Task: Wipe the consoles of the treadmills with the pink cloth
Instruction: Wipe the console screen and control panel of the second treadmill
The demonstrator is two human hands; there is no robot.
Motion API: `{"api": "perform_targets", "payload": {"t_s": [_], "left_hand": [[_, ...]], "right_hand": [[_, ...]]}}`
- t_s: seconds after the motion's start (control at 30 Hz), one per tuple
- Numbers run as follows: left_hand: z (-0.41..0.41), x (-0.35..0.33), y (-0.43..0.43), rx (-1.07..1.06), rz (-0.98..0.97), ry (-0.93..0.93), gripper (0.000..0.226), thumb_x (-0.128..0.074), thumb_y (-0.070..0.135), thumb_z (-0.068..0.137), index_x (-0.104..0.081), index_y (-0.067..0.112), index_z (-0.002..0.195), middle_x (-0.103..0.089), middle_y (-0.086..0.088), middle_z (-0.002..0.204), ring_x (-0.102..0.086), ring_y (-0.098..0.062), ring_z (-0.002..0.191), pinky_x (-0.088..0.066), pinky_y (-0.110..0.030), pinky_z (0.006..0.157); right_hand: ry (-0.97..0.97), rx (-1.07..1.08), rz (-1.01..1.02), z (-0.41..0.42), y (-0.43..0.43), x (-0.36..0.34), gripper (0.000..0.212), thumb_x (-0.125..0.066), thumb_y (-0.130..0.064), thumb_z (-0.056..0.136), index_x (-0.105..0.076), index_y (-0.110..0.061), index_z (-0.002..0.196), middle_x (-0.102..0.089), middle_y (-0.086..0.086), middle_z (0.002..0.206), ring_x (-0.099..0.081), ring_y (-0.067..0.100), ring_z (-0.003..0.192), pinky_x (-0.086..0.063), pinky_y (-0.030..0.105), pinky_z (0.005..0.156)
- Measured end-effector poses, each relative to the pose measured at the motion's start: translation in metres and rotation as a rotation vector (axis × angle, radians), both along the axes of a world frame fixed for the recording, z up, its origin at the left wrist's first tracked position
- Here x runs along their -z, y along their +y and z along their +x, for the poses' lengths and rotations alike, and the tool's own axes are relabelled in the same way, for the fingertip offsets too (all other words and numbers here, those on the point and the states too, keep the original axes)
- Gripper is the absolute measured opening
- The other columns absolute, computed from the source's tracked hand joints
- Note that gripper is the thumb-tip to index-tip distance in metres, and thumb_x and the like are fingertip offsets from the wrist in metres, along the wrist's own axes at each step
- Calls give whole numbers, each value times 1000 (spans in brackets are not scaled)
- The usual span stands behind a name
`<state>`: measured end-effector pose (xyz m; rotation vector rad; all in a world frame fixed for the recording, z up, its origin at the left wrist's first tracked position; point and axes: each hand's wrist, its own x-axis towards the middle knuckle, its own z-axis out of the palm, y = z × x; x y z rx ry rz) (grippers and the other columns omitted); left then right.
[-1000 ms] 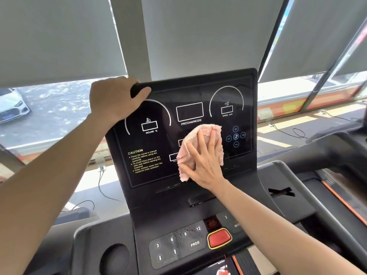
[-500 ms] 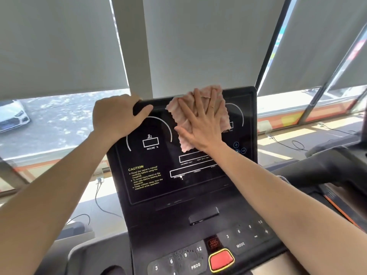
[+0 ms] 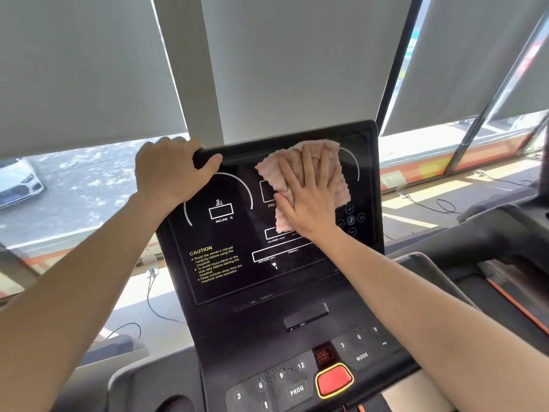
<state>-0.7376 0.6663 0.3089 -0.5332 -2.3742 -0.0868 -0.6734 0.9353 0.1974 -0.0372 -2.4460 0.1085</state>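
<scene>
The right hand [image 3: 306, 200], fingers flat, presses the pink cloth [image 3: 340, 185] onto the console [image 3: 225, 275] screen's far right; most bare screen lies left and nearer, below the left hand [image 3: 169, 171] gripping the top edge.

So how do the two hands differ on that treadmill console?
The left hand curls over the top left corner of the console, gripping it; the right hand lies flat, fingers straight. The left hand holds the console directly; the right hand presses the pink cloth against it. Both are bare and on the same console.
</scene>
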Motion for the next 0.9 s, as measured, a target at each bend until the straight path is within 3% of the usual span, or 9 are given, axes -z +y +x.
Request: {"api": "perform_targets", "payload": {"t_s": [0.23, 0.5, 0.73, 0.9], "left_hand": [[3, -12, 38, 113, 7, -69, 49, -47, 60, 95, -71, 23, 116, -73, -7, 107, -62, -36, 103, -44, -44, 86], [-5, -7, 82, 138, -34, -91, 55, -35, 63, 99, -66, 19, 113, -71, -5, 99, -65, -33, 89, -41, -36, 70], [-3, 2, 81, 115, -50, -1, 58, -31, 62, 100, -67, 20, 118, -72, -6, 96, -66, -35, 83, -42, -39, 68], [-1, 3, 81, 107, -67, 10, 58, -31, 63, 101, -66, 20, 119, -71, -6, 93, -66, -35, 81, -41, -38, 67]], "right_hand": [[-92, -8, -41, 45, 4, 74, 70, -25, -65, 102, -7, -36, 162, 6, 10, 171, 8, 50, 153, -4, 74, 118], [-150, 28, -89, 84, 1, 130, 74, -26, -65, 102, 3, -35, 162, 15, 9, 170, 1, 50, 154, -9, 72, 119], [-210, 28, -85, 80, 5, 117, 71, -21, -68, 101, 1, -40, 162, 6, 15, 170, 5, 51, 153, -10, 76, 116], [-151, 48, -117, 44, 17, 59, 67, -16, -69, 100, 9, -46, 159, 16, 12, 169, 15, 49, 152, -3, 75, 117]]}}
